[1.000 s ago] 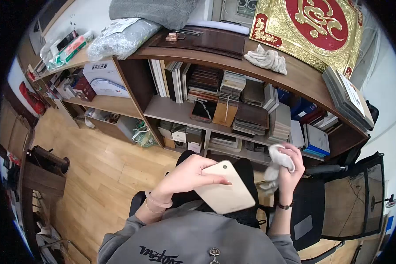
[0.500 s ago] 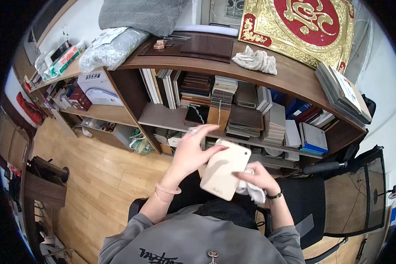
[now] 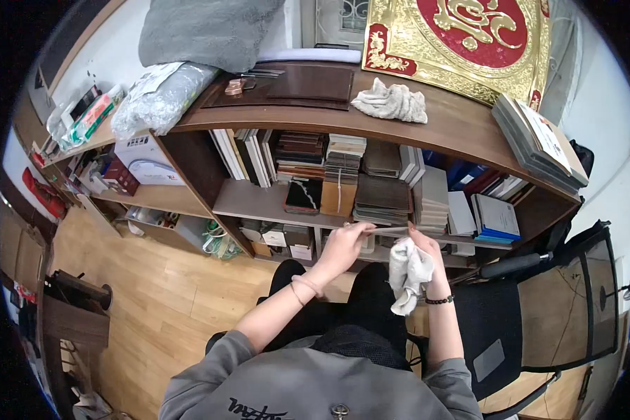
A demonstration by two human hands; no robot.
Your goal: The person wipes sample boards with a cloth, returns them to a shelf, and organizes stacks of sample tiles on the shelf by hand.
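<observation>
The cream rectangular panel (image 3: 388,230) is seen nearly edge-on, a thin strip between my two hands in front of the shelves. My left hand (image 3: 344,246) pinches its left end between thumb and fingers. At its right end my right hand (image 3: 429,261) grips it, with a crumpled white-grey cloth (image 3: 409,273) also held there and hanging below the fingers. Most of the panel's flat face is hidden by the viewing angle.
A wooden shelf unit (image 3: 315,119) holding sample stacks and binders spans the front. On its top lie another cloth (image 3: 390,102), dark panels (image 3: 308,85) and a gold-red plaque (image 3: 469,42). A black chair (image 3: 483,329) stands at the right.
The panel has turned from face-up to nearly edge-on and been raised away from my lap. My left hand, lifted off one side before, now pinches its left end. The view has shifted slightly.
</observation>
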